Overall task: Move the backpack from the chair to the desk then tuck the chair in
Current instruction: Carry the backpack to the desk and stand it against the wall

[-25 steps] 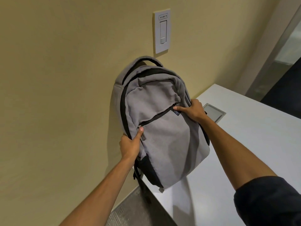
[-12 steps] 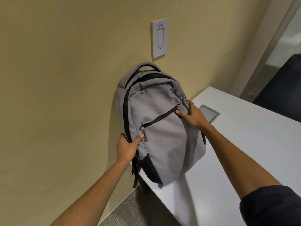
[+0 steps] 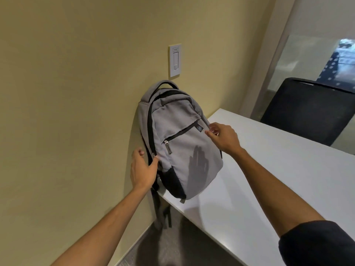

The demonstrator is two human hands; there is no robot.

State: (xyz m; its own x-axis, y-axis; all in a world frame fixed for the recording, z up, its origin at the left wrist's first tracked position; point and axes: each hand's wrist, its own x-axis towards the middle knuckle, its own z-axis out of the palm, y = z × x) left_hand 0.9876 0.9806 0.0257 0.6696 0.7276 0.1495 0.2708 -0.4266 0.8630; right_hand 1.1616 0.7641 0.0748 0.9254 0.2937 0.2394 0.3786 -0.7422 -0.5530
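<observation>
1. The grey backpack (image 3: 184, 148) stands upright on the near left corner of the white desk (image 3: 269, 179), leaning against the yellow wall (image 3: 76, 112) below a light switch (image 3: 175, 60).
2. My left hand (image 3: 143, 167) is open, its thumb touching the backpack's left edge.
3. My right hand (image 3: 223, 137) is loose, fingers just off the front, holding nothing.
4. A dark chair (image 3: 307, 110) sits at the desk's far side.

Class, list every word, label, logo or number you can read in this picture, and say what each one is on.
Nothing here can be read.
Wall switch plate: small printed label at its top, too blurred.
Backpack: round dark badge by the pocket zip, too small.
</observation>
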